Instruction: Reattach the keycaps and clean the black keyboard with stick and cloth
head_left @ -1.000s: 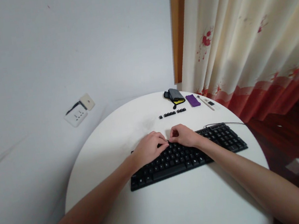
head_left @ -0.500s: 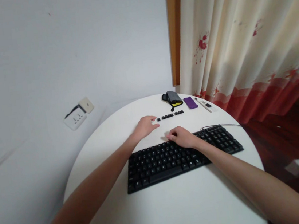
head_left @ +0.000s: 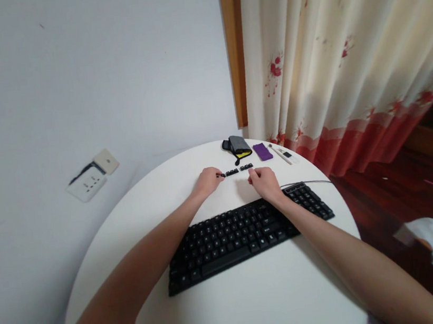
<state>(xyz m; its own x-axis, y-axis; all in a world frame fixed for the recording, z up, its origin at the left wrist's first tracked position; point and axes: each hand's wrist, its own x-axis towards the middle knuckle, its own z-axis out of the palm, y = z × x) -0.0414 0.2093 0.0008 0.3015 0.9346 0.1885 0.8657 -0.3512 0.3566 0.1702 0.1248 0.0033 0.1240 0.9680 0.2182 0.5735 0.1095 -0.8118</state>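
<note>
On the white round table [head_left: 216,316] lies a black keyboard [head_left: 226,237], crossed by both of my forearms. Behind it, several loose black keycaps [head_left: 232,172] form a short row. My left hand [head_left: 208,181] is closed in a pinch at the row's left end, on a small black keycap [head_left: 221,175]. Just past the keyboard's back edge hovers my right hand [head_left: 265,182], near the right end of the row. Its fingers are curled together, and whatever may be between them is hidden.
Toward the back of the table lie a grey and yellow cloth [head_left: 239,146], a purple cloth [head_left: 262,151] and a slim white brush-like tool [head_left: 280,154]. A cable [head_left: 315,182] runs off the right edge. Wall and curtain [head_left: 311,91] stand behind the table.
My left hand has closed its fingers on the keycap at the row's left end. My right hand has moved forward off the keyboard toward the row. The view has turned slightly right.
</note>
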